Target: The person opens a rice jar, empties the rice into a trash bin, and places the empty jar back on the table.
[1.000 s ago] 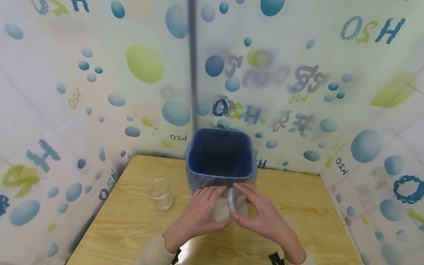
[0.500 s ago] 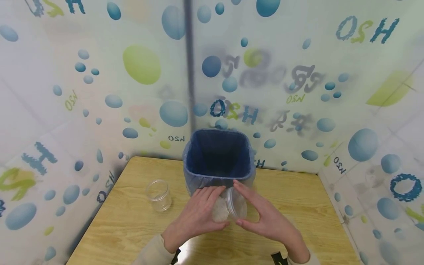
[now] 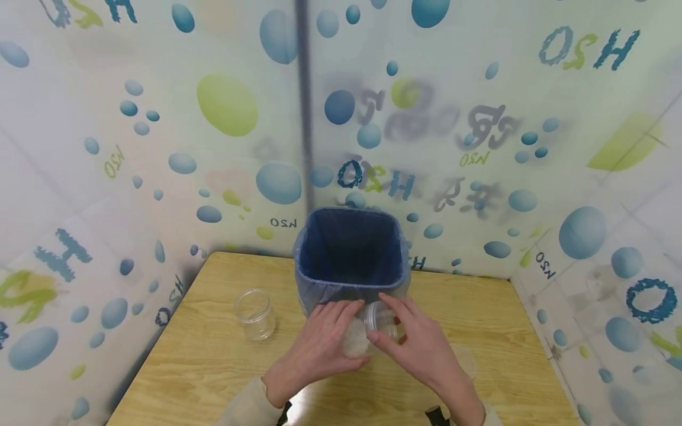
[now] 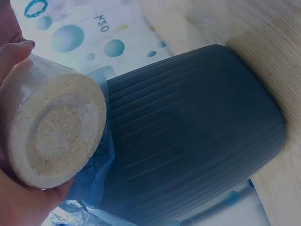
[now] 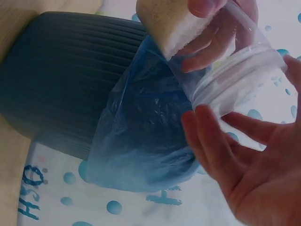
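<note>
One clear jar (image 3: 356,338), pale grains (image 4: 61,129) inside, tilted on its side before the blue-lined bin (image 3: 333,292) | Left hand (image 3: 318,340): curled round the grain-holding body | Right hand (image 3: 421,346): thumb and fingers pinching the ringed clear end (image 5: 237,73) | Second clear jar (image 3: 259,322): upright on the wooden table (image 3: 199,349), left of the bin, near the left hand

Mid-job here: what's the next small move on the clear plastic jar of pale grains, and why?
Probably a small twist of the ridged clear plastic lid by the right hand: its fingers and thumb span the rim, and the left hand grips the tilted jar.
</note>
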A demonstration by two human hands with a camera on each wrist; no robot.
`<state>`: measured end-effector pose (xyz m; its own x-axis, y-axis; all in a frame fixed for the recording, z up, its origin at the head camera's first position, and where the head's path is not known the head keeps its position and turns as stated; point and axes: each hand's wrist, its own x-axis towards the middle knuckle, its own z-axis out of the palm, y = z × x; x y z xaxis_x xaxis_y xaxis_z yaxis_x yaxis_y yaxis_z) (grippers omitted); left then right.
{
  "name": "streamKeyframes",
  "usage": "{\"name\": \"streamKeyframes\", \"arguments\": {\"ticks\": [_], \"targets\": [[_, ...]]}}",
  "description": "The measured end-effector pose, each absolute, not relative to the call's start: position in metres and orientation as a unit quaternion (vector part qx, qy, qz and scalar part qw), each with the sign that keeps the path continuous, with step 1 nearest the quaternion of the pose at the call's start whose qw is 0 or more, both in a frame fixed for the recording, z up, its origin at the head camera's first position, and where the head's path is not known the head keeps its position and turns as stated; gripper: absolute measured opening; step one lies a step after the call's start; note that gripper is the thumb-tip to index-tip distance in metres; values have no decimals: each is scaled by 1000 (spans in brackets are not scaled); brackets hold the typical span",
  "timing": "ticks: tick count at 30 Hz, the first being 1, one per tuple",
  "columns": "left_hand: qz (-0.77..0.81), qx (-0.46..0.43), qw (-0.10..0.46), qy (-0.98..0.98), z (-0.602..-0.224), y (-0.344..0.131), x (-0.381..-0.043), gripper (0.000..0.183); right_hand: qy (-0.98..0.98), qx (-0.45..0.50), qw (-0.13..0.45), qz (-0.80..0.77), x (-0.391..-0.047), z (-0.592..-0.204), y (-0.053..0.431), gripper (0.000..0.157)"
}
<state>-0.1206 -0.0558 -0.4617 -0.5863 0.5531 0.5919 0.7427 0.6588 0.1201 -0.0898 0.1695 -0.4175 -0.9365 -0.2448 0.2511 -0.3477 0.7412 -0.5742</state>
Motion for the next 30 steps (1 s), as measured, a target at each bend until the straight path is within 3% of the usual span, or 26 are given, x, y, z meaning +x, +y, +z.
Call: {"name": "streamKeyframes", "arguments": {"ticks": [7,17,25,30], "targets": [[-178,-372,258,-874,-462,-57,-122,101,-881,246,97,393,-93,-424,177,64],[-182,-373,259,-872,-461,-58,-123,100,-844,324,102,415,-98,-429,188,72],[-185,-370,250,-875,-461,-59,-124,99,-848,340,56,402,-97,-428,193,88],[-190,-368,243,-877,-460,-59,-123,99,-865,294,92,395,-95,-427,186,85]]}}
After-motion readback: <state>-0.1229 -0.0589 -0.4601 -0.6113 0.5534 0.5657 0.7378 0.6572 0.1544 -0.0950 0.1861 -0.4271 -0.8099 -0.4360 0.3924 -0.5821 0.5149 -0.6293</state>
